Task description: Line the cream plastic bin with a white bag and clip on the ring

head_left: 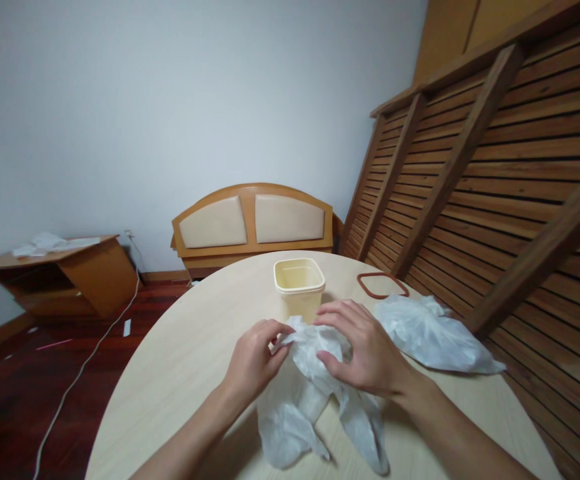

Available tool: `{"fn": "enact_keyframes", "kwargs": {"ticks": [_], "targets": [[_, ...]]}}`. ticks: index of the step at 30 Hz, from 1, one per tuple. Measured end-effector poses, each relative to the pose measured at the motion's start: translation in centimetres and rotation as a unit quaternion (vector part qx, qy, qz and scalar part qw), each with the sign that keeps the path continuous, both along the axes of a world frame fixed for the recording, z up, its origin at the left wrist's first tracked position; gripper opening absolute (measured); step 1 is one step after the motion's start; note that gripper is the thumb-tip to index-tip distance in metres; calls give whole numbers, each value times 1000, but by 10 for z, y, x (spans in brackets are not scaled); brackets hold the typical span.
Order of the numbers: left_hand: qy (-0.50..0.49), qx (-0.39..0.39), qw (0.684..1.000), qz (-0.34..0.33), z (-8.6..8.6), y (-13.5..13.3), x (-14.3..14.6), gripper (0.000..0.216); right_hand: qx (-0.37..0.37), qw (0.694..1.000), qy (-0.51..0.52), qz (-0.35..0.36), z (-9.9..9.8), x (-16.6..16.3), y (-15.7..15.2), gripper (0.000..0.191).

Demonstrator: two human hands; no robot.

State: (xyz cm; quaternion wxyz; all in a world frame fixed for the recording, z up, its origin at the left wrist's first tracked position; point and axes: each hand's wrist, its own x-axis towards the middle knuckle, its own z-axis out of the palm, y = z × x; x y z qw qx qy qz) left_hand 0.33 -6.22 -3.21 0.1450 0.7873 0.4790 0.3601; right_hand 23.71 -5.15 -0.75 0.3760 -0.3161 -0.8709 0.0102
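A crumpled white plastic bag [315, 400] lies on the round pale wooden table [185, 360], its lower part spread toward me. My left hand [256, 360] pinches the bag's upper edge with closed fingers. My right hand [365, 347] lies over the top of the same bag, fingers curled and gripping it. Just behind my hands stands an empty cream square plastic container [299, 285], upright and without a lid.
A second white plastic bag [433, 337] lies on the table at the right. A reddish-brown square seal ring [383, 285] rests behind it. A slatted wooden frame [495, 173] leans along the right. A headboard [253, 223], a low cabinet [65, 273] and a floor cable [85, 363] are beyond.
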Motion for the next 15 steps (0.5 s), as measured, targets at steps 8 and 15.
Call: {"fn": "enact_keyframes", "kwargs": {"ticks": [8,15], "targets": [[-28,36,996,-81,65,10,18,14,-144,988,-46,-41,68,-6,6,36],[-140,-30,980,-135,95,18,24,22,-153,987,52,1,88,8,19,20]]}}
